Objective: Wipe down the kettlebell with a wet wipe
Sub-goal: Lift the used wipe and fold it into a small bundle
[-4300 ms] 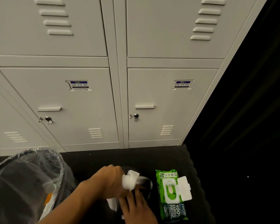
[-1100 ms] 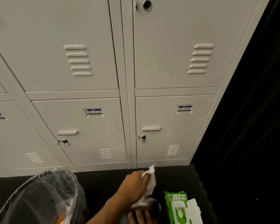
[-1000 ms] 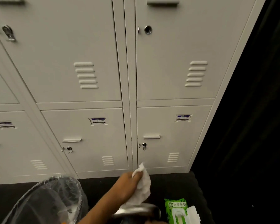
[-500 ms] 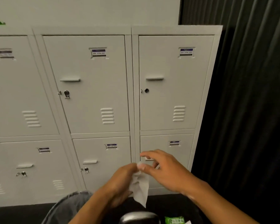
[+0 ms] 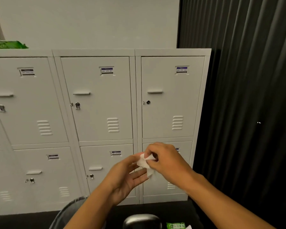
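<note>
At the bottom edge of the view, the rounded dark top of the kettlebell [image 5: 142, 220] can be made out, resting low on a dark floor; just to its right a corner of the green wipe pack [image 5: 175, 226] is seen, and to its left the curved rim of a lined bin [image 5: 68, 210] is partly hidden by the forearm. Above the kettlebell and well apart from it, the wet wipe [image 5: 144, 161] is held up between 2 hands: the left hand [image 5: 128, 176] is loosely open with the wipe resting against its fingertips, and the right hand [image 5: 164, 161] is closed in a pinch on the wipe's upper edge. The wipe appears to be being refolded or bunched. A slip is judged possible, since the damp sheet is gripped only at 1 edge. Because the kettlebell is almost out of view, patches could be missed when wiping is resumed. Behind the hands, the grey lockers [image 5: 96, 100] are seen.
</note>
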Tool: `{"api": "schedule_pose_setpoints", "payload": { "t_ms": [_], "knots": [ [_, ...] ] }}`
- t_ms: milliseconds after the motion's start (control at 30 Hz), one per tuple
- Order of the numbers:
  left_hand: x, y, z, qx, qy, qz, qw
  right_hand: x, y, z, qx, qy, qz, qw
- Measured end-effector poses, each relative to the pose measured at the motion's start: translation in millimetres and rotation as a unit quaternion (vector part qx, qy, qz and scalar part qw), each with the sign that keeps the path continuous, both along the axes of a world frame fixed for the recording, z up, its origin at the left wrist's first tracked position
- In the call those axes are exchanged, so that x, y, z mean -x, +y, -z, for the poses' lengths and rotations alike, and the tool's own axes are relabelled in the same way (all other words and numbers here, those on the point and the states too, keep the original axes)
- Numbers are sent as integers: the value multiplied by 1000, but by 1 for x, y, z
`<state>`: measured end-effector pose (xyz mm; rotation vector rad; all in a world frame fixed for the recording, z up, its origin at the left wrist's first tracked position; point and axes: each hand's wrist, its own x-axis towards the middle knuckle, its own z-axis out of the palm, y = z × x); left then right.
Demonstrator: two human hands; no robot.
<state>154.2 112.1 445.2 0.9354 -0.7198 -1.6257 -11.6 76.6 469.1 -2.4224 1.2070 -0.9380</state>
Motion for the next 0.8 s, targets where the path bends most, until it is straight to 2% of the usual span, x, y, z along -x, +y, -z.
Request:
{"api": "schedule_pose_setpoints", "payload": {
  "t_ms": [133, 367, 567, 800],
  "knots": [
    [-9, 6, -9, -36, 19, 24, 999, 2, 4, -4, 10, -45, -22, 999],
    [-21, 1, -21, 15, -27, -60, 998, -4, 8, -11, -81, -84, -33, 993],
    [-21, 0, -30, 32, -27, -61, 997, -6, 6, -24, -120, -130, -19, 984],
    [-21, 2, -26, 10, -63, -24, 998, -14, 5, -12, -45, -108, -3, 993]
  ]
}}
